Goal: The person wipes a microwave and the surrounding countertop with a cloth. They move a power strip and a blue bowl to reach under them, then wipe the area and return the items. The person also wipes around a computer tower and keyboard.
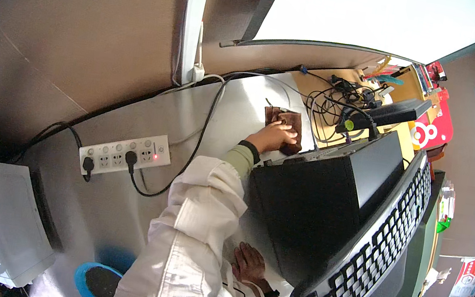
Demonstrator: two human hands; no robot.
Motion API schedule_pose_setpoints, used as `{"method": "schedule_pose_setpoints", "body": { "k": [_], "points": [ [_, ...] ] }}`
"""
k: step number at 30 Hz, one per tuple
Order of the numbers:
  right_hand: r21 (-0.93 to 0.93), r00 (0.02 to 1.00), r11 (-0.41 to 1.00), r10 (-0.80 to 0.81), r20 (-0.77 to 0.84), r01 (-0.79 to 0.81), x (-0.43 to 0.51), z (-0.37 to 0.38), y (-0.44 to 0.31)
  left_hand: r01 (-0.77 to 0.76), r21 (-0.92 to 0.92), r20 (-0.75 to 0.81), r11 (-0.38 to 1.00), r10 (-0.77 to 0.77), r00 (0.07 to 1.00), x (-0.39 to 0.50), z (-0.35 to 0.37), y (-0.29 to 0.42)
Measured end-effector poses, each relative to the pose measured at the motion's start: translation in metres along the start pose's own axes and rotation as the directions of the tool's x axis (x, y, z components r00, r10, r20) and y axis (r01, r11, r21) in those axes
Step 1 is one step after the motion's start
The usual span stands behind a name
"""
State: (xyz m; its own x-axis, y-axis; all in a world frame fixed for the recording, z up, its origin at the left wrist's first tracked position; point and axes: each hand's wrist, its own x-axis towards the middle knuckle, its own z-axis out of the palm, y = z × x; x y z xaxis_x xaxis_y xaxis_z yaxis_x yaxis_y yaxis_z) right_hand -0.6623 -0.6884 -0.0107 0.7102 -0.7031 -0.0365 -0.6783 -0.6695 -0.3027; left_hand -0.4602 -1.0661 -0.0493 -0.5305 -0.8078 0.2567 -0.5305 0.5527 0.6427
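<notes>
My left hand (273, 137), in a pale rolled sleeve with a black wristband, is on a crumpled brown cloth (294, 121). Its fingers curl over the cloth against the light desktop (244, 103). Just beside it stands a black computer tower (302, 209), whose near edge touches the wrist area. Lower down, my right hand (250, 262) rests on the desk at the foot of the tower with its fingers spread and nothing seen in them. A dark band is round that wrist, and part of the hand lies behind my left sleeve.
A keyboard (369, 256) leans on edge against the tower. A white power strip (125, 154) with two black plugs lies on the desk, its cable (210, 121) looping past my sleeve. Tangled cables (332, 100) lie beyond the cloth. A white box-shaped device (5, 220) stands left, near a blue-rimmed round object (82, 279).
</notes>
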Motion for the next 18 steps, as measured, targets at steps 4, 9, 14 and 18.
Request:
{"method": "schedule_pose_setpoints", "body": {
  "k": [4, 9, 14, 18],
  "points": [
    [-0.021, 0.999, 0.999, -0.034, -0.019, 0.034, 0.0, 0.001, 0.001, 0.056, 0.007, 0.148, 0.998, -0.057, 0.987, -0.047, -0.012, 0.007],
    [0.026, 0.996, 0.999, -0.041, -0.078, 0.043, 0.0, -0.004, -0.002, 0.13, 0.026, 0.166, 0.991, -0.132, 0.977, -0.119, -0.049, 0.018],
    [-0.002, 0.999, 1.0, -0.028, -0.039, 0.027, 0.0, -0.004, -0.006, 0.226, 0.341, 0.024, 0.912, -0.249, 0.968, -0.132, -0.085, 0.028],
    [-0.025, 0.998, 0.999, -0.049, -0.03, 0.048, -0.001, 0.0, -0.001, 0.364, 0.319, -0.047, 0.875, -0.369, 0.928, -0.099, -0.095, 0.008]
  ]
}}
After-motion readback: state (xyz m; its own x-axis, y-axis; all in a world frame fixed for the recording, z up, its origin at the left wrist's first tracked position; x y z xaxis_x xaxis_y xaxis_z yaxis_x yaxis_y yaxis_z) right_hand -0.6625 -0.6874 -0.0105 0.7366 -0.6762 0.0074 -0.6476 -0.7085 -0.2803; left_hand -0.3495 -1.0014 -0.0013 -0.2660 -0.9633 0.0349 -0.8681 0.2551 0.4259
